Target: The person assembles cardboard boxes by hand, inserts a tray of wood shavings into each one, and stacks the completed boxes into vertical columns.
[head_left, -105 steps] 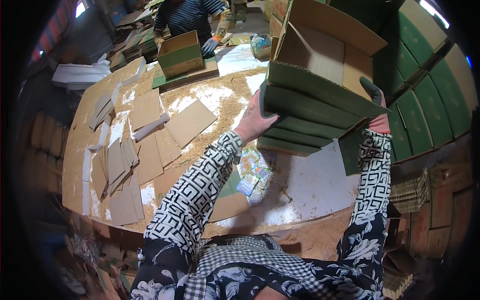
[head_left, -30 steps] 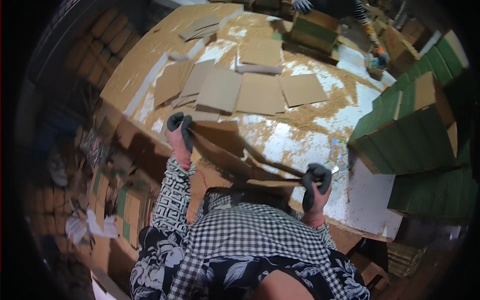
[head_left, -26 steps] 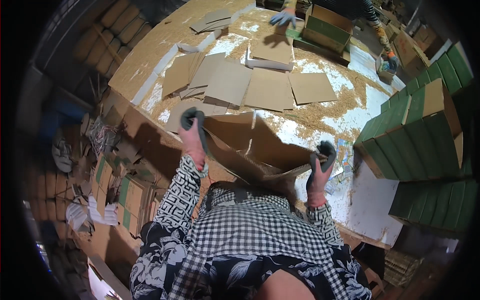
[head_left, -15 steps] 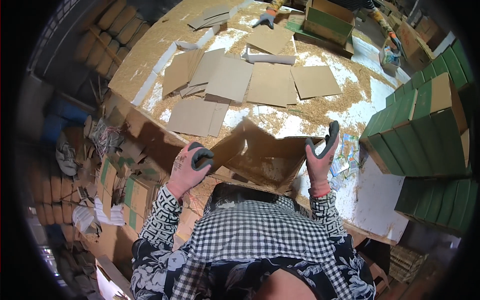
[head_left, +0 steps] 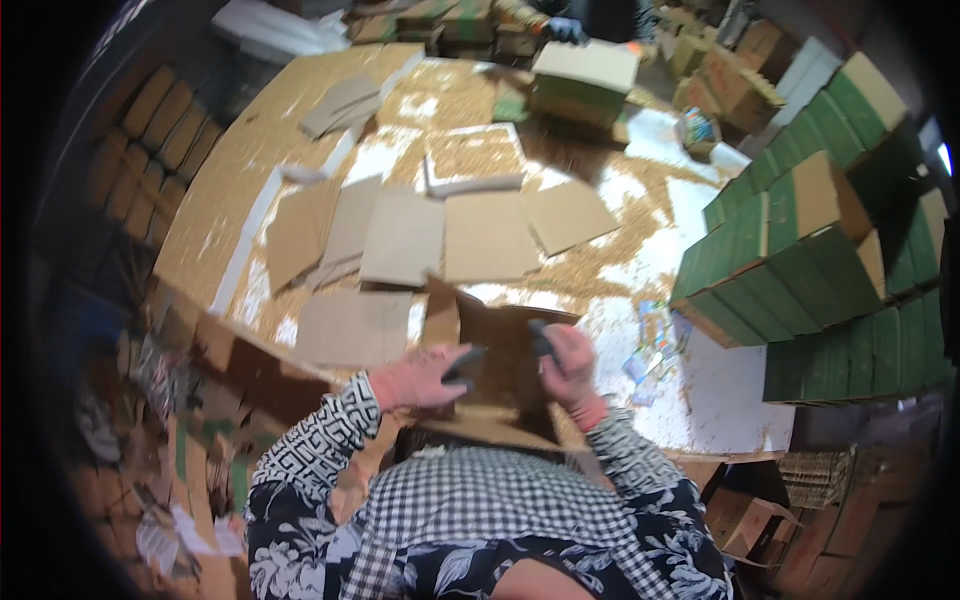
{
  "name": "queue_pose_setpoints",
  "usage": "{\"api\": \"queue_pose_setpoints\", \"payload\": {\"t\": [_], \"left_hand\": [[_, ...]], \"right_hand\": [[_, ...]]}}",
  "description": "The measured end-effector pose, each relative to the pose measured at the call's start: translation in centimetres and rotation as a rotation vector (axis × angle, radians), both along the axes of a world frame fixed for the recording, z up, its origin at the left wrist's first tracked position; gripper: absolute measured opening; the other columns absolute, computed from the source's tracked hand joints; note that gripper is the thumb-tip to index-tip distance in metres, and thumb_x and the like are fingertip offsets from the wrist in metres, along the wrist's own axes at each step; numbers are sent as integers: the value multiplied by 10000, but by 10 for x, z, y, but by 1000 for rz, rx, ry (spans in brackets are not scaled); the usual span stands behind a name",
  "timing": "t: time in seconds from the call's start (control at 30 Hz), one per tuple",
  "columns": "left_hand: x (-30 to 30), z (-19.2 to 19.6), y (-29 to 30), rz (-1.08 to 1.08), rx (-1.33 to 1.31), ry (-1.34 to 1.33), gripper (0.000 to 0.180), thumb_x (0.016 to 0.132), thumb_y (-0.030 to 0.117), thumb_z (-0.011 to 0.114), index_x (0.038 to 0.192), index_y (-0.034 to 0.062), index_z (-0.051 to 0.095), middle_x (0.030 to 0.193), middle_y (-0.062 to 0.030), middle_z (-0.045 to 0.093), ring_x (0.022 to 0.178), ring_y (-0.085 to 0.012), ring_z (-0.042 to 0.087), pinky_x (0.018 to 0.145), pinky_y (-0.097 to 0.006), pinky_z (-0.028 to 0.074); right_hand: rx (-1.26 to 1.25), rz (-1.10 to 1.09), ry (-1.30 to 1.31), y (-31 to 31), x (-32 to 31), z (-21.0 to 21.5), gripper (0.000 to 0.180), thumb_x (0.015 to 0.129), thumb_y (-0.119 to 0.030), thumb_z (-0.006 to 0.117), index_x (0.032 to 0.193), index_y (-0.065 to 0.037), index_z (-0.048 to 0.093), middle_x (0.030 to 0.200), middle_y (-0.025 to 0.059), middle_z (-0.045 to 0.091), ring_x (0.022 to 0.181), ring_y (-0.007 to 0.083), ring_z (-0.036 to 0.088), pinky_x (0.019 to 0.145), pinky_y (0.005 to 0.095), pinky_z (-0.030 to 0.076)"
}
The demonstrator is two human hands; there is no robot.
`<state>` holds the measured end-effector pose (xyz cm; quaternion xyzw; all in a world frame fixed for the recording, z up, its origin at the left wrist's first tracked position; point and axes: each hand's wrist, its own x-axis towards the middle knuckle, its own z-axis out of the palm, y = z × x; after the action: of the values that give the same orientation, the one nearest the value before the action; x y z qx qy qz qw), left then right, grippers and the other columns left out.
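An open brown cardboard box stands in front of me at the near table edge, its inside facing up. My left hand, in a pink glove with dark fingertips, is closed at the box's left wall. At the right wall, my right hand in a matching glove has its fingers curled over the edge. The hands are somewhat blurred, and some fingertips are hidden. Just beyond the left hand lies a flat cardboard sheet; further back are more sheets.
Stacked green cartons rise on the right beside small colourful packets. Brown loose material covers much of the table. Across it, a co-worker's dark-gloved hand is by a green box. Folded cartons lie lower left.
My hands have come closer together, drawing the box walls inward. The view has shifted. Across the table, the sheet over the white frame is gone, and a pale top now covers the green box.
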<state>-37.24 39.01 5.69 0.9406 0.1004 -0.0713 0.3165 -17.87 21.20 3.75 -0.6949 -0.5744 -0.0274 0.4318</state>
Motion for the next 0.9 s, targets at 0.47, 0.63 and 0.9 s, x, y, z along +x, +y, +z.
{"api": "queue_pose_setpoints", "payload": {"t": [0.47,0.63,0.9], "left_hand": [[-15,-14,9,-5,-301,177,656,800,430,609,1346,155,371,1281,-189,421,1161,-348,436,1006,-385,345],[-13,-22,7,-154,-186,196,640,800,418,616,1323,126,392,1300,-178,391,1204,-336,379,1022,-381,317],[-43,30,19,-163,-550,348,706,814,463,595,1378,137,323,1401,-142,311,1296,-306,289,1089,-372,213]], "right_hand": [[-325,577,-253,-15,22,55,433,712,-360,674,1044,-90,604,1146,155,504,835,281,525,764,374,427],[-906,539,-536,22,-16,60,324,768,-390,581,855,-89,667,945,102,611,745,262,593,624,369,468],[-539,490,-469,49,-20,-46,290,769,-311,564,954,-98,632,947,64,603,788,212,593,644,361,457]]}}
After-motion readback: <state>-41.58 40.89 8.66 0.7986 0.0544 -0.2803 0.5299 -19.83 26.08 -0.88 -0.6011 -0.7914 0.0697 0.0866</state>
